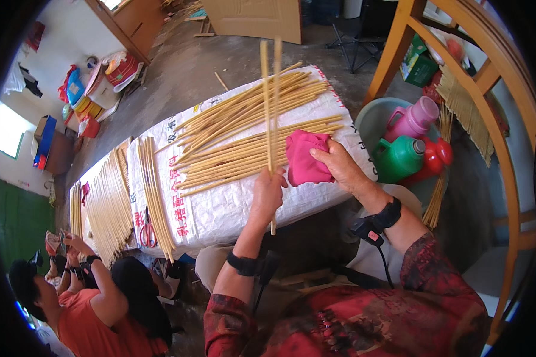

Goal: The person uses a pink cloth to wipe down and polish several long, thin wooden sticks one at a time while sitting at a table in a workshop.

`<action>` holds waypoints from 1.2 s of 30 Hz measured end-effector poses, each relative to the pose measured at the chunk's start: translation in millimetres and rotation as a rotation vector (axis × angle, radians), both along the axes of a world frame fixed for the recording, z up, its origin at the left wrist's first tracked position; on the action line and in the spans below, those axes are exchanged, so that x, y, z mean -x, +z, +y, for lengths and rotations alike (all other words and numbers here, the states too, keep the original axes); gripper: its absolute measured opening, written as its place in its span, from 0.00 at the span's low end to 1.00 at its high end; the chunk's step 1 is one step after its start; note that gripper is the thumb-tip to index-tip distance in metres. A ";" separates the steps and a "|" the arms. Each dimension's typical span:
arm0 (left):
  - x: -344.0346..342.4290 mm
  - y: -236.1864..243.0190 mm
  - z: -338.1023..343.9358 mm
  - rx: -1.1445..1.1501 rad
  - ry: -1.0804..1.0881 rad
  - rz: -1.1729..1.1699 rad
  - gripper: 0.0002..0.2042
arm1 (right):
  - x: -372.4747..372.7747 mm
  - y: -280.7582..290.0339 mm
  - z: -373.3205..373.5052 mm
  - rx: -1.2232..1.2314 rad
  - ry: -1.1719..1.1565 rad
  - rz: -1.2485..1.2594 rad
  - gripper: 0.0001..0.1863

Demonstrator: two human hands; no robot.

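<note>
The left grip (268,193), a fist closed on at least two pale stalks (267,107), left no visible gap between fingers and palm. The right grip (342,166) was partly closed, its thumb pressing a bunched pink cloth (307,159).

The likeliest trouble, I judged, was tipping: most of the stalks' length stood above the fist, so a loosened hold could have let the tops swing or one stalk slide out. The upper ends were blurred, which suggested sway. A rough spot might also have snagged the cloth's loose folds, and the cord (385,262) from the right wrist strap (389,214) could have caught on something.

The stalks ran nearly upright through the left grip, with a short tail showing below it; the cloth lay just to their right, seemingly apart from them.

Past the hands, a row of loose stalks (238,160) lay on the white-covered desk (232,220), with a heap (244,110) behind it. A swinging top might have disturbed that heap. Farther off stood a wooden panel (256,21).
</note>
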State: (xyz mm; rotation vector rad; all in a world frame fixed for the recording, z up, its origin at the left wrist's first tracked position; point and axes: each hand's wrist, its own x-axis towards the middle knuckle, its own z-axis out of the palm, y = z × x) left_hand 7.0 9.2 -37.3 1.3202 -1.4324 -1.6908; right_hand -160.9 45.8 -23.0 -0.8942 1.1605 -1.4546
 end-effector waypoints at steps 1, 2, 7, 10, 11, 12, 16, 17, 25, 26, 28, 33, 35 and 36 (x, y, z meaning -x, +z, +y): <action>-1.8 -6.2 2.0 0.208 -0.018 -0.097 0.09 | -1.2 -2.1 -3.3 -0.017 0.066 0.051 0.17; -4.0 -10.5 4.7 0.308 -0.104 -0.206 0.10 | -2.2 -4.3 -6.7 -0.032 0.134 0.101 0.17; 2.0 -37.7 14.4 0.349 -0.220 -0.083 0.09 | -13.9 37.5 5.6 -0.125 0.384 -0.065 0.19; 9.7 -2.5 17.4 -0.018 -0.195 -0.053 0.08 | -6.3 45.1 9.4 -0.189 0.320 -0.172 0.20; 7.8 1.2 18.0 -0.095 -0.175 0.008 0.08 | -9.3 49.2 8.8 -0.184 0.323 -0.183 0.20; 5.5 2.3 18.8 -0.173 -0.156 0.073 0.08 | -12.7 52.0 8.3 -0.182 0.325 -0.194 0.20; 2.3 -0.9 19.7 -0.099 -0.182 0.036 0.08 | -19.1 52.7 3.3 -0.168 0.342 -0.110 0.20; 2.2 -1.7 20.4 -0.115 -0.175 0.050 0.07 | -18.2 50.6 1.0 -0.175 0.348 -0.065 0.20; 13.7 -21.8 20.7 0.047 -0.203 -0.033 0.04 | -5.3 26.1 -7.6 -0.121 0.239 0.133 0.17; 8.5 -27.6 20.4 0.063 -0.169 -0.055 0.05 | -12.6 18.8 -12.1 -0.090 0.178 0.179 0.16; -2.5 -22.5 19.5 -0.016 -0.192 -0.014 0.06 | -16.5 12.4 -15.8 -0.116 0.229 0.167 0.14; 4.2 -2.8 26.6 -0.263 -0.234 0.177 0.06 | -15.1 35.7 -8.0 -0.183 0.241 0.071 0.19; 7.9 -3.8 29.8 -0.328 -0.234 0.183 0.06 | -15.4 38.1 -7.3 -0.183 0.212 0.128 0.24; 9.5 -3.0 31.0 -0.325 -0.248 0.189 0.06 | -12.9 33.7 -8.0 -0.176 0.183 0.094 0.25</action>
